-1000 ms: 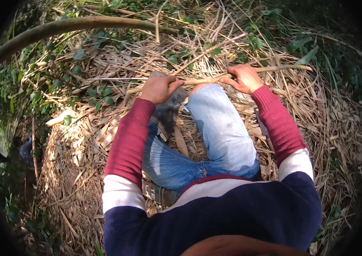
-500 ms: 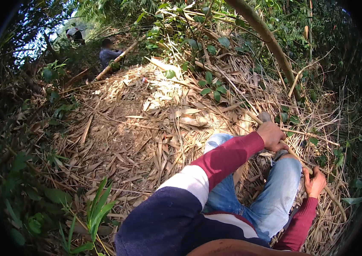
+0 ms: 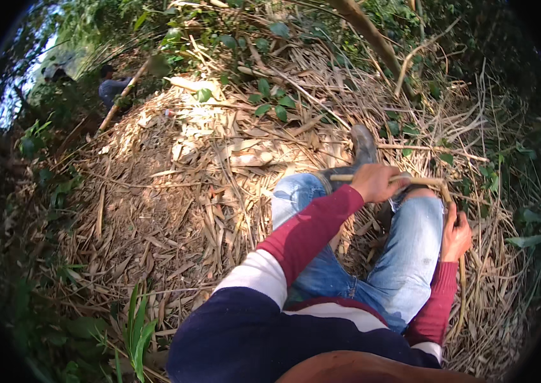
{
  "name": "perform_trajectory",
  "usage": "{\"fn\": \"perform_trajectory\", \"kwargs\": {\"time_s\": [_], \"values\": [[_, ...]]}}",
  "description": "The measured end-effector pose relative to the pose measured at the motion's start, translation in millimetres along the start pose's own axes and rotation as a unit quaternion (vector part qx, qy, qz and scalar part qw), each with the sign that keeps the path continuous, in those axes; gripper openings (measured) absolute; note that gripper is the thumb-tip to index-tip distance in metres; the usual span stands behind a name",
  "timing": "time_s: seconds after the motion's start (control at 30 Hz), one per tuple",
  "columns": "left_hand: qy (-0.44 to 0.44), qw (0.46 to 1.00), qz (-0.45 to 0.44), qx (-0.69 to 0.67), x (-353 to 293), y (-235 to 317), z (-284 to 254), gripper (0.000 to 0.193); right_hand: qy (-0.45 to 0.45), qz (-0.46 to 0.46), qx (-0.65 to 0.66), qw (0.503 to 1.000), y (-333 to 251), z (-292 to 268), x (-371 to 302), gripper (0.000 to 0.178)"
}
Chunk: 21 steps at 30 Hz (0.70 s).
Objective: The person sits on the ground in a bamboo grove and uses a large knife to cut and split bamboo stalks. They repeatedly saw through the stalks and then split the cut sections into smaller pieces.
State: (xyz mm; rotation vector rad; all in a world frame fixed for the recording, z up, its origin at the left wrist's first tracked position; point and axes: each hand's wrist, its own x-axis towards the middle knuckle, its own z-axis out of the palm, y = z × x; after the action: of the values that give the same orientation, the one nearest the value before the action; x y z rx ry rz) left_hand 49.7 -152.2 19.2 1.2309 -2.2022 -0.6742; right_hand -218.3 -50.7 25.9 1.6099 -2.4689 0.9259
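Tan stick [image 3: 432,182] bends sharply by the outer edge of one knee [image 3: 423,205]. Left hand [image 3: 374,182] and right hand [image 3: 456,237] grip either side, apparently for leverage.

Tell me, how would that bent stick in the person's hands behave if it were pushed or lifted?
The stick is probably light, as it looks thin. Its sections seem fairly stiff, since the stretch by the left hand runs nearly straight. It may fold or snap easily at the sharp bend between that hand and the right hand.
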Motion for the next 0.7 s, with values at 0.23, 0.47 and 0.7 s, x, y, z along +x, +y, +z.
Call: {"fn": "perform_trajectory", "kwargs": {"time_s": [0.23,0.47,0.7], "values": [[0.131,0.955,0.233,0.130,75,60,-117,0.034,0.130,-0.294,0.045,0.946,-40,-72,88,0.032],[0.194,0.950,0.223,0.103,49,98,-143,0.029,0.317,-0.407,-0.075,0.853,-45,-150,97,0.039],[0.164,0.890,0.332,0.265,28,106,-173,0.033,0.253,-0.480,-0.123,0.831,-53,-192,97,0.049]]}}
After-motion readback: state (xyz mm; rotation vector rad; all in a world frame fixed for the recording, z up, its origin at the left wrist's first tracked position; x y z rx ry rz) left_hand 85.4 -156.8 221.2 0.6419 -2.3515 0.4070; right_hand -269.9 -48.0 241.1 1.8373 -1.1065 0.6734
